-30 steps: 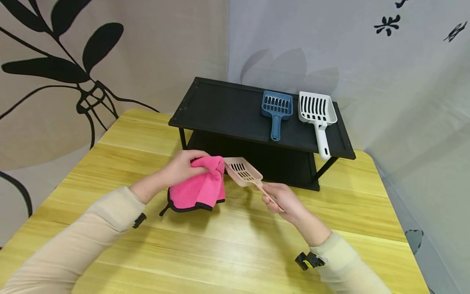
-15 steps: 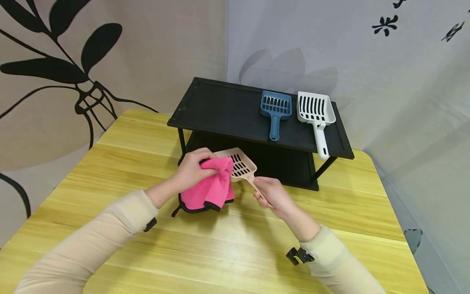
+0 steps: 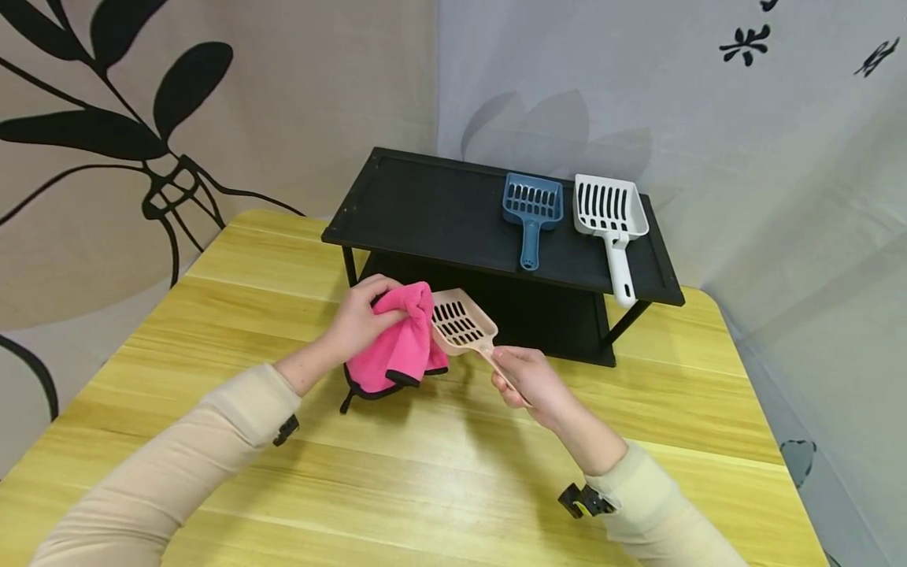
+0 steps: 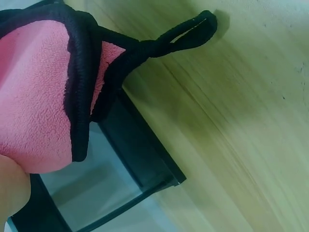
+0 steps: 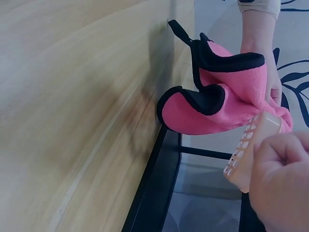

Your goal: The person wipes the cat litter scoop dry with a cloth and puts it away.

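Note:
A pink cloth (image 3: 386, 350) with black edging and a hanging loop is gripped by my left hand (image 3: 360, 319), bunched at its top. Its folds hang down above the table. My right hand (image 3: 531, 384) holds a beige slotted litter scoop (image 3: 462, 321) by the handle, its head tilted toward the cloth. In the right wrist view the scoop's far edge (image 5: 256, 145) meets the cloth (image 5: 231, 106); part of the scoop is hidden behind my right hand. The left wrist view shows the cloth's black loop (image 4: 193, 36) and only a bit of my left hand.
A two-tier black shelf (image 3: 425, 205) stands at the back of the wooden table (image 3: 397, 480). On its top lie a blue litter scoop (image 3: 531, 209) and a larger white litter scoop (image 3: 611, 213), handles toward me. Patterned curtains hang behind.
The cloth first moved right over the scoop's head, then drew back left and up, uncovering more slots. The scoop shifted left and its head turned to face up more.

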Demonstrator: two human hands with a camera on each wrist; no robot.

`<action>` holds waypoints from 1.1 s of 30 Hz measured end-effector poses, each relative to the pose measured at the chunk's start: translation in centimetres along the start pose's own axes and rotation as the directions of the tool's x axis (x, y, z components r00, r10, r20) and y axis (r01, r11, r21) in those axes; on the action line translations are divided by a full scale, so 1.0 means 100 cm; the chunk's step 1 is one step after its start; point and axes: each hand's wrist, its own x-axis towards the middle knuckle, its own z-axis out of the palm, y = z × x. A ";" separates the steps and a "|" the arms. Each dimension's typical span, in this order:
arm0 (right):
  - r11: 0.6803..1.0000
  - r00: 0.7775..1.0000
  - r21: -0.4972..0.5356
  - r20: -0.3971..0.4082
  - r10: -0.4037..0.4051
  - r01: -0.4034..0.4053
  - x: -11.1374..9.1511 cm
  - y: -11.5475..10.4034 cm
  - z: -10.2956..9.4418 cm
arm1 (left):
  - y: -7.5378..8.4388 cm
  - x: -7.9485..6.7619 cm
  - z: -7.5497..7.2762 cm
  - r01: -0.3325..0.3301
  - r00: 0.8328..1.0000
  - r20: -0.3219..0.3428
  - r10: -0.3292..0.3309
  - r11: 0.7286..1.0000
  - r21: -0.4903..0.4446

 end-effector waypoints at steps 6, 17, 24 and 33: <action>1.000 1.000 -0.008 0.019 -0.003 0.003 -0.002 0.004 -0.005 | -0.002 0.003 -0.003 -0.008 1.000 0.002 0.008 1.000 0.011; 0.991 0.998 -0.132 0.069 0.014 -0.005 -0.006 0.004 -0.037 | -0.004 0.007 -0.013 0.077 0.996 0.040 -0.079 0.996 0.042; 0.979 0.981 -0.206 0.193 0.038 0.003 -0.009 0.006 -0.048 | 0.000 0.009 -0.014 0.157 0.988 -0.001 -0.157 0.983 0.092; 0.905 0.938 -0.420 0.336 0.082 0.071 -0.005 0.000 -0.045 | 0.023 0.019 -0.003 0.119 0.969 0.205 -0.135 0.989 0.089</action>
